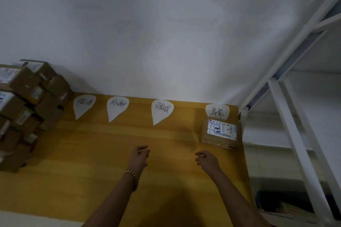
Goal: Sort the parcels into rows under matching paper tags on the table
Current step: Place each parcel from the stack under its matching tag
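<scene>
Several white teardrop paper tags with handwriting lie along the far edge of the yellow table (96,153): the leftmost tag (84,105), a second tag (117,107), a third tag (162,110) and the rightmost tag (217,111). One brown parcel (220,131) with a white label lies just under the rightmost tag. A pile of brown parcels (27,108) is stacked at the table's left end. My left hand (139,155) and my right hand (205,158) hover over the table's middle, fingers loosely curled, holding nothing.
A white wall rises behind the table. A white metal shelf frame (287,125) stands close against the table's right edge, with dark items on its low shelf. My left wrist carries a beaded bracelet (132,177).
</scene>
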